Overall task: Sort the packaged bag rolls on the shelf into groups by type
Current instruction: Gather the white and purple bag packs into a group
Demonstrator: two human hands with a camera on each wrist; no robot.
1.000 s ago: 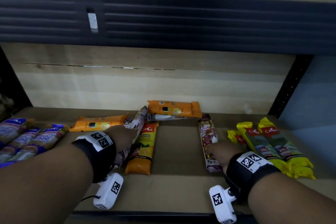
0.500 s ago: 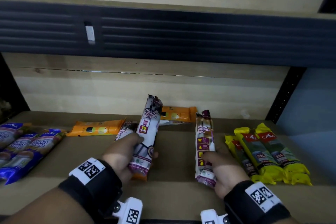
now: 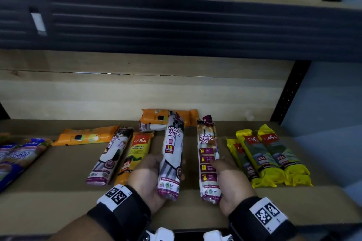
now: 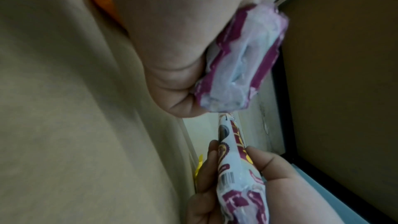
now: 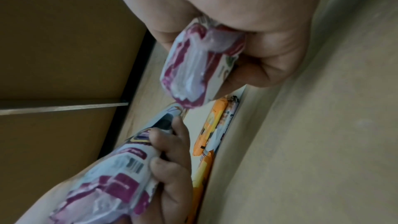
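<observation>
My left hand (image 3: 148,174) grips a white-and-purple "Draw String Bag" roll (image 3: 172,152) by its lower half, tilted up off the shelf. Its crimped end (image 4: 241,57) fills the left wrist view. Close on its right, my right hand (image 3: 229,178) holds a second draw-string roll (image 3: 207,158) the same way; the right wrist view shows that roll's end (image 5: 198,64). A third draw-string roll (image 3: 111,156) lies on the shelf to the left, beside an orange Casa roll (image 3: 137,152). More orange rolls (image 3: 86,137) lie behind it.
Three yellow Casa rolls (image 3: 270,158) lie grouped at the right. Blue packs (image 3: 17,160) sit at the far left. Orange packs (image 3: 156,118) lean on the back wall. The brown shelf board (image 3: 58,201) ends at a dark front edge; a dark slatted rail (image 3: 176,25) hangs overhead.
Both hands have closed on draw-string rolls and raised them off the shelf. The left hand's roll has moved right, beside the right hand's, uncovering the orange Casa roll.
</observation>
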